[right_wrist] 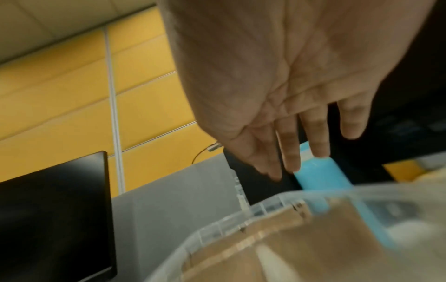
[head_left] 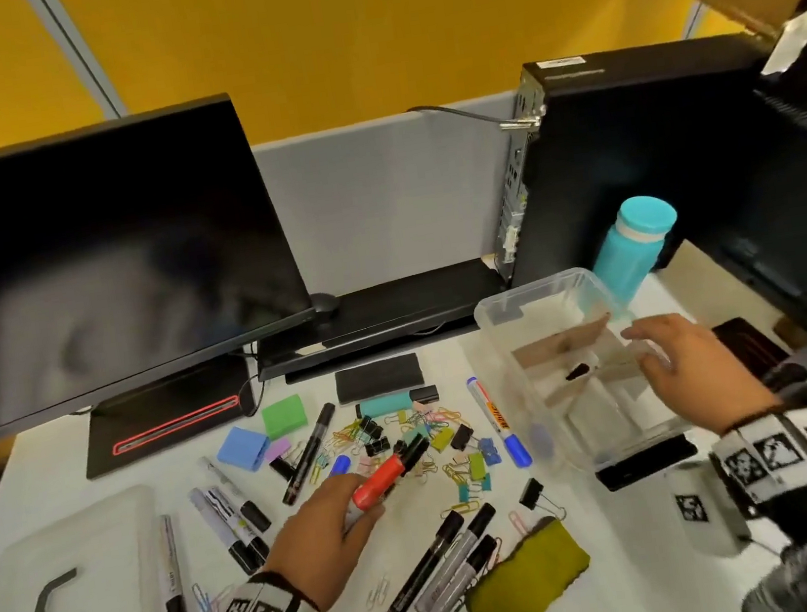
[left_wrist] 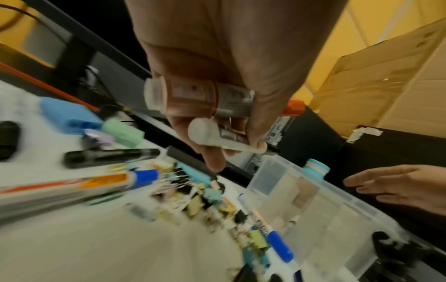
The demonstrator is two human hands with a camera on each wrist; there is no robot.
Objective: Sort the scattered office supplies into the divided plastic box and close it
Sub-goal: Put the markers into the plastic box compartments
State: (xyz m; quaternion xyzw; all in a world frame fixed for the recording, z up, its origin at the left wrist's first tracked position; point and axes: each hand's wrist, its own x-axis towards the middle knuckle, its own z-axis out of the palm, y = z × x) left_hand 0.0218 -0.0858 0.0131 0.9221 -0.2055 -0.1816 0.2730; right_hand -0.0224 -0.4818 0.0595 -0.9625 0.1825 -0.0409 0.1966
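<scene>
My left hand [head_left: 332, 518] grips a bundle of markers [head_left: 388, 471], one with a red-orange barrel, above the desk's middle; in the left wrist view the markers' [left_wrist: 205, 106] butt ends show between the curled fingers. The clear divided box [head_left: 525, 340] stands to the right, with cardboard dividers and one small black item inside. My right hand [head_left: 678, 360] hovers over the box's right side with straight fingers and holds nothing; its palm [right_wrist: 289, 85] shows above the box rim [right_wrist: 217, 227]. Binder clips and paper clips [head_left: 409, 434] lie scattered on the desk, along with more markers [head_left: 443, 570].
The box's clear lid [head_left: 67, 586] with a black handle lies at the front left. A monitor [head_left: 89, 261] stands at the back left, a computer tower [head_left: 627, 144] and teal bottle [head_left: 637, 247] behind the box. A yellow-green sponge [head_left: 528, 584] and coloured erasers [head_left: 282, 416] lie on the desk.
</scene>
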